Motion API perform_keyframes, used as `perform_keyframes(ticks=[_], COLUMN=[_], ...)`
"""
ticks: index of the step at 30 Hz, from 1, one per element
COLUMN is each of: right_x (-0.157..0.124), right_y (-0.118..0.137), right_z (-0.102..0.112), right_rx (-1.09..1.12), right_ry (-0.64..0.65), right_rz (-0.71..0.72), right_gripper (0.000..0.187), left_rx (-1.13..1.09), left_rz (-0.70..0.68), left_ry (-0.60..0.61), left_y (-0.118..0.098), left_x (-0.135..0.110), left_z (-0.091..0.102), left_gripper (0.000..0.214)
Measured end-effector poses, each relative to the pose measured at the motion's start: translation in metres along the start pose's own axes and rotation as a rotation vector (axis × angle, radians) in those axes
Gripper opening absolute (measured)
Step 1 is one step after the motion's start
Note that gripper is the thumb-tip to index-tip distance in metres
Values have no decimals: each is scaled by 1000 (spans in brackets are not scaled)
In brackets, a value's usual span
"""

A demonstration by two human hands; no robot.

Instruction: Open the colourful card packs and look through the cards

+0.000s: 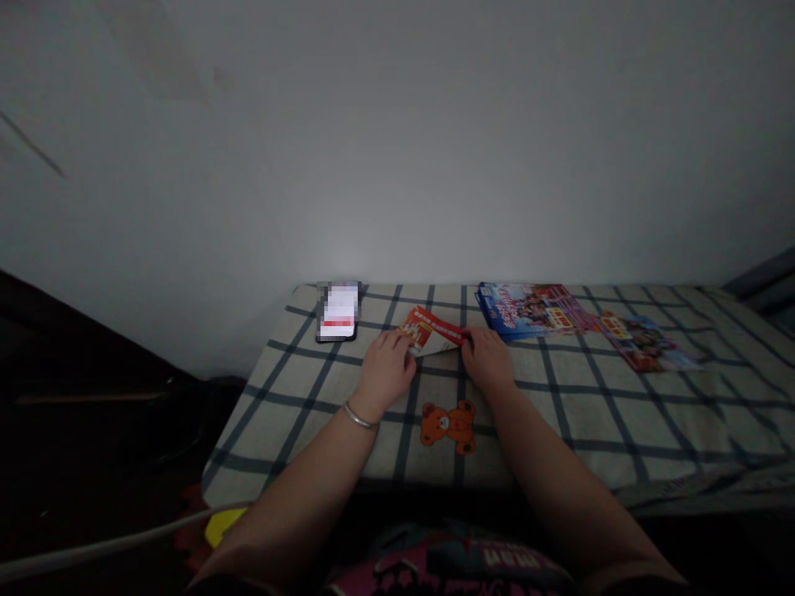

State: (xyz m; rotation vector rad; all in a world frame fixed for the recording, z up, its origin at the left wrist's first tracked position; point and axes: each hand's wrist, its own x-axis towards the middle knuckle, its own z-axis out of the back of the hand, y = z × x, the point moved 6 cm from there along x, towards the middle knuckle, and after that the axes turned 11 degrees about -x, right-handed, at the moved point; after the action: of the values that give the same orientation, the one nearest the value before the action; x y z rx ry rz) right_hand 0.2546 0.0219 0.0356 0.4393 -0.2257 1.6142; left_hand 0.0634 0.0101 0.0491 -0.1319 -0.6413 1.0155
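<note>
On the checked cloth (282,381), between the two hands, one leaflet (435,338) is found. Its right end is pinched between the thumb and fingers of the right hand (488,358); its left end is covered by the left hand (386,370), and whether it is pinched or only pressed there cannot be told. Both ends are probably held so that the paper is steadied. The phone (339,316) and the pile (527,309) are placed aside, perhaps so that room is left.
</note>
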Motion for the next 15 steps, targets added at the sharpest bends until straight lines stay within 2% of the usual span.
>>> perform_keyframes(ticks=[3, 8, 15], right_x=[-1, -1, -2], right_y=[1, 2, 6], right_z=[-1, -1, -5], right_rx=[16, 14, 72], right_ry=[-11, -15, 21], right_rz=[24, 27, 80], right_gripper=[18, 21, 22], left_rx=[-40, -113, -73], left_rz=[-53, -223, -198], left_ry=[22, 148, 140], left_y=[-3, -15, -17], left_x=[-1, -5, -7], left_z=[-3, -14, -14], left_gripper=[27, 29, 32])
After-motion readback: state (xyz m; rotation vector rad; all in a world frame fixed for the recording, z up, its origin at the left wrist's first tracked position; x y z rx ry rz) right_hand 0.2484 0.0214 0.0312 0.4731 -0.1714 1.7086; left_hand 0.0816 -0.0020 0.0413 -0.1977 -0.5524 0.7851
